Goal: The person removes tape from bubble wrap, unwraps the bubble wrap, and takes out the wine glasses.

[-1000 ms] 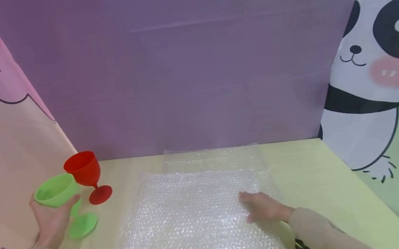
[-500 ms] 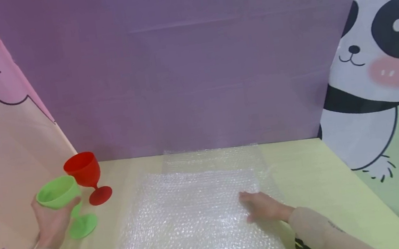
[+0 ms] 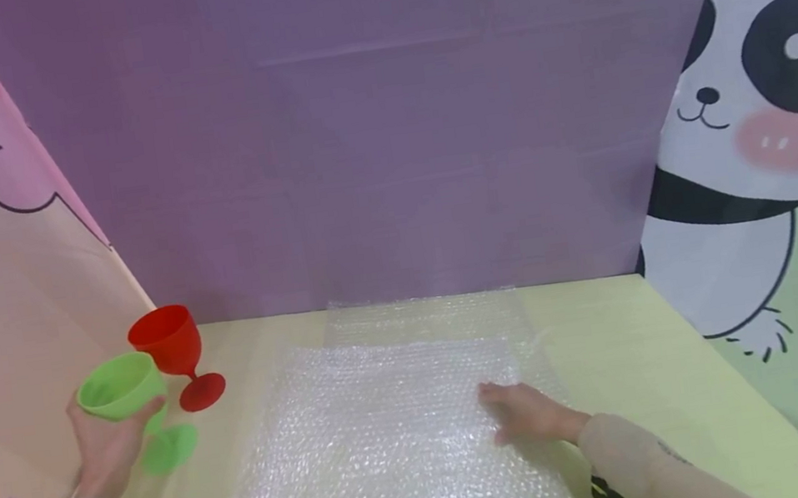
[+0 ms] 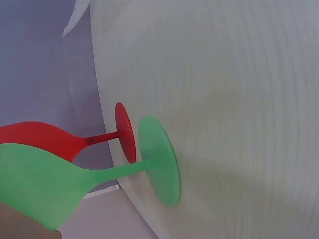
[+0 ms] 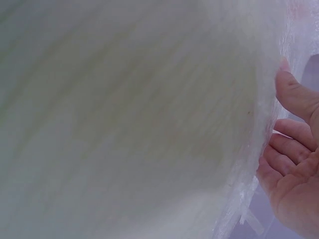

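Note:
At the far left in the head view, my left hand (image 3: 110, 443) grips a light green plastic goblet (image 3: 120, 385) round its bowl, thumb on the near side. The goblet stands nearly upright. Its stem and round foot (image 4: 159, 162) show in the left wrist view; I cannot tell whether the foot touches the table. Just behind it is a red goblet (image 3: 167, 340) of the same kind. My right hand (image 3: 527, 413) is at the right part of a sheet of clear bubble wrap (image 3: 379, 445). Its fingers look relaxed, with no object in them; contact with the wrap is unclear.
A second piece of bubble wrap (image 3: 423, 317) sticks out behind the front sheet. All of it lies on a pale wooden table (image 3: 659, 383). A purple sheet (image 3: 387, 158) hangs at the back, with printed cloths, one showing a panda (image 3: 770, 133), along both sides.
My left hand has shifted the green goblet very slightly to the right. The right hand, the bubble wrap and the red goblet stay in place.

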`<state>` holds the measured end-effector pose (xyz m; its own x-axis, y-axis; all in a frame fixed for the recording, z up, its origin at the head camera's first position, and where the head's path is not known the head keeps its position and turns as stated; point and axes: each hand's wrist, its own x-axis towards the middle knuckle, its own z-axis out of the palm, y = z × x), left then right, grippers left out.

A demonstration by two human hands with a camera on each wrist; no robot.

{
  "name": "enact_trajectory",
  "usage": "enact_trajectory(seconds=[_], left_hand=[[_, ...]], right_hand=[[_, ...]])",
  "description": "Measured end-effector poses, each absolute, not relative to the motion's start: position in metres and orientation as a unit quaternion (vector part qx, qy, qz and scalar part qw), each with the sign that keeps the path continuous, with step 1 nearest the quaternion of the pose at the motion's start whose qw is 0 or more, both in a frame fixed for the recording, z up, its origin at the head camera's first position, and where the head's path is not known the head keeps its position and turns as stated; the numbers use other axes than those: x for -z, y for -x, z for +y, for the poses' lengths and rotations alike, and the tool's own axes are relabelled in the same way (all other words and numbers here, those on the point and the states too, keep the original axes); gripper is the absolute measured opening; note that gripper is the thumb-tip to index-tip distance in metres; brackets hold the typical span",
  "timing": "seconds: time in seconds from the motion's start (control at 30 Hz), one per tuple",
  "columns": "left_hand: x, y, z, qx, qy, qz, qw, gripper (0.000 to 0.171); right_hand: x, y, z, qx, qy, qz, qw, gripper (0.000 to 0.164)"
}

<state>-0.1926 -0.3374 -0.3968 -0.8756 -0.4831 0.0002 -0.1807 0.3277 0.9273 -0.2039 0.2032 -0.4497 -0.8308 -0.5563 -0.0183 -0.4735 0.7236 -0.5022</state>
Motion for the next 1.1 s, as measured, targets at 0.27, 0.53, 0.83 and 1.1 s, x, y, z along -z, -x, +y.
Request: enact_trajectory(seconds=[0.27,0.53,0.83,1.1], left_hand=[[0.399,0.194,-0.34,0.539,-0.19,-0.808,0.145,0.096],[0.405,0.197,-0.341,0.551,-0.21,-0.787,0.178,0.097],[0.398,0.19,-0.339,0.553,-0.208,-0.788,0.171,0.097],[0.381,0.179,-0.338,0.516,-0.211,-0.81,0.181,0.101]], right_hand=[[0.449,0.202,0.202,0.243,0.283,0.924,0.08,0.071],[0.446,0.202,0.202,0.26,0.286,0.918,0.087,0.071],[0.45,0.202,0.205,0.295,0.276,0.909,0.107,0.072],[0.447,0.204,0.207,0.283,0.26,0.923,0.034,0.052]])
